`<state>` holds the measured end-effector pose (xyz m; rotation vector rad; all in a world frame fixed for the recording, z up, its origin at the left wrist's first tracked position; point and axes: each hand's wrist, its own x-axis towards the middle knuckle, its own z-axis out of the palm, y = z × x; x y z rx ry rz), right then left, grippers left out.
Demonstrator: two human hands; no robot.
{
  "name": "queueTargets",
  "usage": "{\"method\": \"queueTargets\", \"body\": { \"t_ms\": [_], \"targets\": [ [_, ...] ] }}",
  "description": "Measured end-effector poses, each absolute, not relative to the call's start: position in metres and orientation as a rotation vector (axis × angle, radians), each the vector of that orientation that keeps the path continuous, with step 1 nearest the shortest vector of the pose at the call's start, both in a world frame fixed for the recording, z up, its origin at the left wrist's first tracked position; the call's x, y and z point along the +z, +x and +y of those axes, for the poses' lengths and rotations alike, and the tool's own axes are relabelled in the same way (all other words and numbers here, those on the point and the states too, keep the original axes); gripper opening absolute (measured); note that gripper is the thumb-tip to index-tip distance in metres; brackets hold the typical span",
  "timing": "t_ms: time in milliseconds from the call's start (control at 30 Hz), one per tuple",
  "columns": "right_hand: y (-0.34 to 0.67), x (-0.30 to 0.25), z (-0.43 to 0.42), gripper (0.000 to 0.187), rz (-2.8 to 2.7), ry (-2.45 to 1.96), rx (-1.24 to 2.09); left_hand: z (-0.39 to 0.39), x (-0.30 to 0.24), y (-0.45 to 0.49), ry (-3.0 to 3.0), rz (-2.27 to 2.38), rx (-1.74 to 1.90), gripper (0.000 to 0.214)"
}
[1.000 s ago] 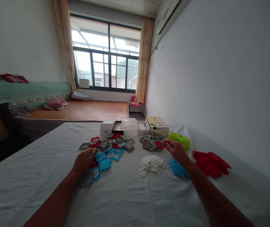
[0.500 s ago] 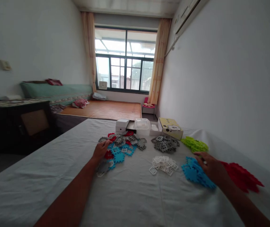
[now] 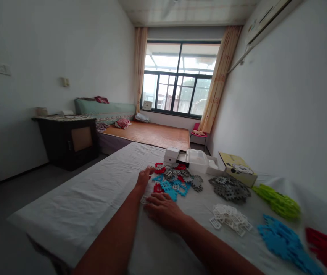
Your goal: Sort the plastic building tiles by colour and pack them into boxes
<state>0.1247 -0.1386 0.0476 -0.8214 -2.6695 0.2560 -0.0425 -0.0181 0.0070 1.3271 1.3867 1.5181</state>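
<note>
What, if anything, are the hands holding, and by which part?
Nothing visibly held. The left hand touches the mixed pile of plastic pieces at its left edge; the right hand lies flat beside it.

There is a single view, worn on the person's head. It sits above the near end of the counter [image 3: 94,198] and looks forward and down along its length. It faces the window [image 3: 180,89] at the far end of the room, with the bed [image 3: 149,133] lying between. The right wall [image 3: 289,107] fills the right side close by, and the floor [image 3: 17,214] shows on the left. The lens is wide (upright lines lean outward toward the corners). Both forearms enter from the bottom edge. The left hand [image 3: 144,178] and right hand [image 3: 163,210] lie near mid-frame, close to the camera.
</note>
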Motion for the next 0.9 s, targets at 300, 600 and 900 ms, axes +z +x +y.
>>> {"method": "queueTargets", "body": {
  "t_ms": [300, 600, 900],
  "targets": [
    [0.204, 0.054, -0.039, 0.029, -2.336, -1.320, 0.044, -0.009, -0.001, -0.023, 1.652, 1.552, 1.504, 0.036],
    [0.237, 0.007, 0.016, 0.052, -2.111, -1.819, 0.145, -0.016, -0.014, -0.018, 2.099, 1.786, 1.031, 0.041],
    [0.240, 0.027, -0.036, 0.050, -2.035, -1.424, 0.576, -0.024, 0.003, -0.017, 2.135, 1.526, 1.159, 0.042]
  ]
}}
